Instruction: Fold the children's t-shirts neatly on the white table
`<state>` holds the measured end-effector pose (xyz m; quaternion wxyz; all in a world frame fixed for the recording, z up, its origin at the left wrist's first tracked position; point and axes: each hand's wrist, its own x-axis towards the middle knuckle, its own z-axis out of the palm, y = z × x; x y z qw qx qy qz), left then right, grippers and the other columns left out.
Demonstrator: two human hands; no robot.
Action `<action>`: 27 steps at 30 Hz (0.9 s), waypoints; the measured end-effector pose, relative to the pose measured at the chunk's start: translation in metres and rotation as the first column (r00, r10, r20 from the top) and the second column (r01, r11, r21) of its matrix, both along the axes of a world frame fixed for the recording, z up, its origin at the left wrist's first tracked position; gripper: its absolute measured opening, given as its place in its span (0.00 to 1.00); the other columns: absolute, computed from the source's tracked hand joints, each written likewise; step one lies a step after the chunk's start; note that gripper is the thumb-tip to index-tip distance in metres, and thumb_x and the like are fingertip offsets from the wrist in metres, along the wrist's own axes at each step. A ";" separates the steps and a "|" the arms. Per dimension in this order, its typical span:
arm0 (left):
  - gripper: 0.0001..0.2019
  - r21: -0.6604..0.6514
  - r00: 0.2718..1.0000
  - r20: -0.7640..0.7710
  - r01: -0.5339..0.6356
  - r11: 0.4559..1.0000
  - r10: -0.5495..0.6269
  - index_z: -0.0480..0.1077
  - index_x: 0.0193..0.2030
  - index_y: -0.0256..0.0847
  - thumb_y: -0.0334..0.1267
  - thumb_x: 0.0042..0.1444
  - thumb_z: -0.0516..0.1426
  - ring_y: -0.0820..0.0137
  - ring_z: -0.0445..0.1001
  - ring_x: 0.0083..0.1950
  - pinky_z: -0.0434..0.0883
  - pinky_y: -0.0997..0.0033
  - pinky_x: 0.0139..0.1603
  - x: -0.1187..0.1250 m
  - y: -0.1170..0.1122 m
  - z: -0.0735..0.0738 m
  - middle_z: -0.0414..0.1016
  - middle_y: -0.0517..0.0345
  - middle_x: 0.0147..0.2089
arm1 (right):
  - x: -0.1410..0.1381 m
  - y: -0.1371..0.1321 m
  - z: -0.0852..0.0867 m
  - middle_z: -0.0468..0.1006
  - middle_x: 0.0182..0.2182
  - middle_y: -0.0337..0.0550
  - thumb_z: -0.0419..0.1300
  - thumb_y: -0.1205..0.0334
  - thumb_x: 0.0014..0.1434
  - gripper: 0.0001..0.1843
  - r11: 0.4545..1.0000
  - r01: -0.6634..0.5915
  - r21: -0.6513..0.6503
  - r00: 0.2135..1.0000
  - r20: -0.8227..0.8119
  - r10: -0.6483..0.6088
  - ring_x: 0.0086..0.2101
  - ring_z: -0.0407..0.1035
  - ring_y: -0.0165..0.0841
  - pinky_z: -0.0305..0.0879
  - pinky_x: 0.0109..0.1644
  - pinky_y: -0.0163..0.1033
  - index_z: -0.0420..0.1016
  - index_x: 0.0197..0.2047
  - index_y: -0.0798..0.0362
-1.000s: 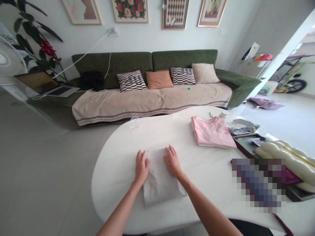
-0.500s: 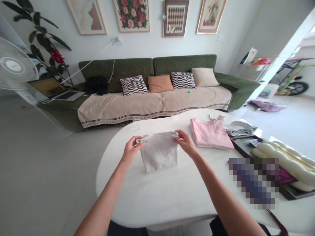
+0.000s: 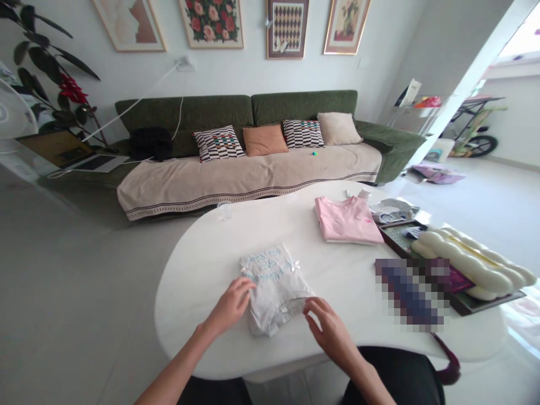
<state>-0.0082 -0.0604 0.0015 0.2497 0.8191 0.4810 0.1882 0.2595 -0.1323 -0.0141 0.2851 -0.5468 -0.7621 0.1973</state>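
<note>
Lying compact but not crisp: the pale garment (image 3: pixel 272 289)

You have the pale garment on the near part of the white table (image 3: pixel 198 259), folded into a small bundle with its front facing up. Blue lettering and small bows show toward the far end, and the neckline lies at the end nearest you. As far as can be judged, the main folding is done; what remains is neatness, since the neckline edge sits slanted and the cloth is slightly rumpled.

Your left hand (image 3: pixel 232 304) is at the left edge, its fingertips meeting the cloth; you cannot tell from here whether thumb and fingers pinch it. Your right hand (image 3: pixel 331 332) is beside the right corner of the neckline, thumb and fingers apart, with nothing visible between them. Whether its fingertips touch the cloth is unclear.

Beyond, on the right, a pink shirt (image 3: pixel 350 219) lies neatly folded, a pale edge showing beneath. Your pale garment lies apart from it, flatter in places but less squared.
</note>
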 end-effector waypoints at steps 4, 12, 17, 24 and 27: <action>0.19 0.137 0.977 -0.082 -0.185 0.973 0.197 0.64 0.55 0.44 0.35 0.55 0.49 0.63 0.58 0.59 0.56 0.61 0.59 0.015 0.064 -0.024 0.61 0.50 0.57 | -0.077 -0.001 0.004 0.68 0.47 0.44 0.50 0.71 0.54 0.17 0.993 -0.117 0.025 0.993 0.037 0.116 0.48 0.61 0.37 0.58 0.52 0.44 0.66 0.46 0.48; 0.18 0.138 0.909 -0.283 -0.278 0.951 0.307 0.64 0.54 0.50 0.43 0.56 0.50 0.64 0.67 0.48 0.62 0.65 0.48 0.008 0.057 -0.033 0.68 0.52 0.48 | -0.087 -0.007 -0.015 0.68 0.50 0.40 0.56 0.63 0.55 0.11 0.988 -0.149 -0.047 0.972 0.176 0.155 0.52 0.58 0.37 0.48 0.57 0.52 0.67 0.43 0.47; 0.20 0.055 0.948 -0.220 -0.222 0.973 0.229 0.67 0.50 0.41 0.49 0.56 0.49 0.63 0.69 0.45 0.62 0.66 0.46 0.012 -0.014 -0.027 0.71 0.49 0.43 | -0.018 0.008 -0.023 0.73 0.40 0.40 0.49 0.68 0.58 0.09 0.998 0.033 0.050 0.969 0.243 -0.044 0.45 0.65 0.33 0.43 0.59 0.53 0.68 0.33 0.49; 0.27 -0.313 0.977 0.038 0.213 0.926 -0.212 0.61 0.57 0.40 0.47 0.51 0.55 0.64 0.70 0.40 0.65 0.71 0.41 0.103 -0.107 -0.016 0.73 0.50 0.42 | 0.038 0.065 -0.027 0.73 0.40 0.44 0.50 0.65 0.54 0.07 0.929 0.369 0.029 0.925 0.080 -0.370 0.47 0.63 0.37 0.45 0.57 0.51 0.68 0.27 0.51; 0.17 -0.341 0.950 0.150 0.309 0.888 -0.273 0.69 0.49 0.42 0.42 0.54 0.52 0.67 0.71 0.37 0.66 0.73 0.39 0.124 -0.103 -0.003 0.74 0.54 0.38 | 0.052 0.075 -0.027 0.72 0.39 0.48 0.49 0.63 0.52 0.08 0.874 0.485 -0.014 0.874 0.026 -0.485 0.41 0.66 0.36 0.59 0.47 0.43 0.68 0.33 0.53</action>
